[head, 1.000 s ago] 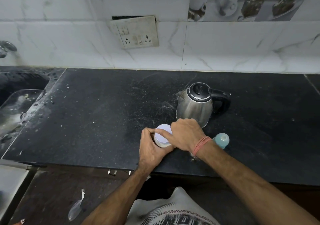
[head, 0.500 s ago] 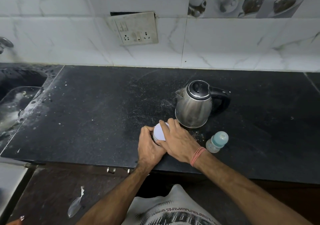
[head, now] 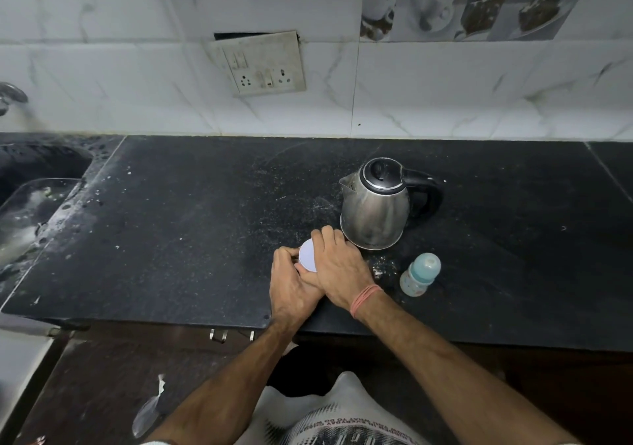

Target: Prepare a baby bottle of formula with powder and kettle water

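Powder jar (head: pixel 307 254), lidded, between hands (head: pixel 318 273)

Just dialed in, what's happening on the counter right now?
A person has both hands on a small container with a white lid: the left hand grips its body, and the right hand lies over the lid. A steel kettle stands just behind, lid closed. The baby bottle, capped, stands untouched to the right. Some powder is spilled on the black countertop.

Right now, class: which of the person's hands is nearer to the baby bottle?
Right. The right hand lies just left of the baby bottle, apart from it; the left hand sits farther left.
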